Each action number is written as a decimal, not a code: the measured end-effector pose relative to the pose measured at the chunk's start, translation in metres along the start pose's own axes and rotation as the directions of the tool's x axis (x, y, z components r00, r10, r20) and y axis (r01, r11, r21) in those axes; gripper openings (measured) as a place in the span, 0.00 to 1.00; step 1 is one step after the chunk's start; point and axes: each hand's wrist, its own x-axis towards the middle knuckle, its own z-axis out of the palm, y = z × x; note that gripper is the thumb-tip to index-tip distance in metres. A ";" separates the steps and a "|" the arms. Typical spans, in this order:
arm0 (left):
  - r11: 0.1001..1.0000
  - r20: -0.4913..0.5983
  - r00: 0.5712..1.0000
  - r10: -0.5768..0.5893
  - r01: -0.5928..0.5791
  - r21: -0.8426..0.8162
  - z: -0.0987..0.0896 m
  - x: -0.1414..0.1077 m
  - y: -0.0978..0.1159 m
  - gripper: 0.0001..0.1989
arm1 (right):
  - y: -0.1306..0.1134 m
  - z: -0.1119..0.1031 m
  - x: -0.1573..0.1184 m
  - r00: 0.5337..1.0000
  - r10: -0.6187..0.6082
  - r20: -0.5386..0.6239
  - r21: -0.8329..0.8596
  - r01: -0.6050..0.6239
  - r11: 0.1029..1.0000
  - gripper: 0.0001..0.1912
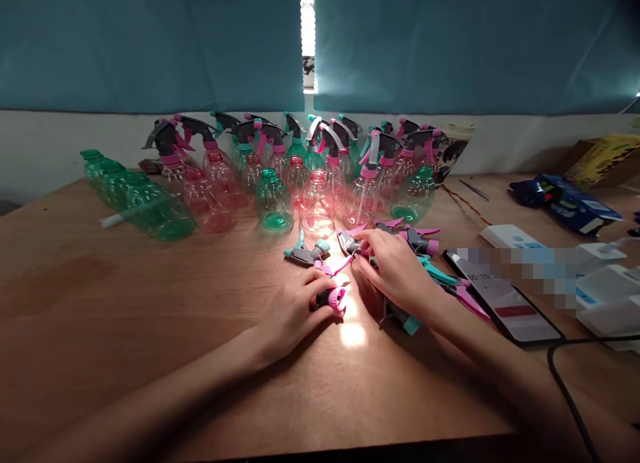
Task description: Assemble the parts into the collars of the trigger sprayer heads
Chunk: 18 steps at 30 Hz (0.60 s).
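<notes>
My left hand (pixel 295 309) is closed round a dark grey trigger spray head with a pink collar (pixel 339 299), low over the table. To its right, my right hand (pixel 393 269) has thumb and fingers pinched at another grey-and-pink spray head (pixel 347 241); part of it is hidden by the fingers. A grey spray head with a teal collar (pixel 306 253) lies just beyond my left hand. More loose spray heads, pink and teal, lie under and around my right wrist, among them a pink-collared one (pixel 423 241).
Behind stand several pink and green bottles, many with spray heads on, such as a green open bottle (pixel 274 203). Green bottles (pixel 157 206) lean at the left. Rightward are a phone (pixel 505 299), white adapters (pixel 610 293), a black cable (pixel 563 383), a blue packet (pixel 565 199) and a patterned cup (pixel 453 153).
</notes>
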 end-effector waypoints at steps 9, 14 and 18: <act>0.990 -0.075 0.992 -0.102 0.094 -0.102 -0.002 -0.002 -0.003 0.13 | -0.031 -0.002 -0.024 0.990 -0.115 0.084 0.392 0.073 0.917 0.09; 0.981 -0.096 0.987 -0.132 0.117 -0.155 -0.004 -0.002 -0.002 0.13 | -0.031 0.003 -0.025 0.989 -0.069 0.134 0.325 0.022 0.946 0.11; 0.977 -0.101 0.986 -0.135 0.115 -0.180 -0.002 -0.002 -0.004 0.15 | -0.031 0.008 -0.030 0.989 -0.112 0.099 0.200 0.090 0.976 0.16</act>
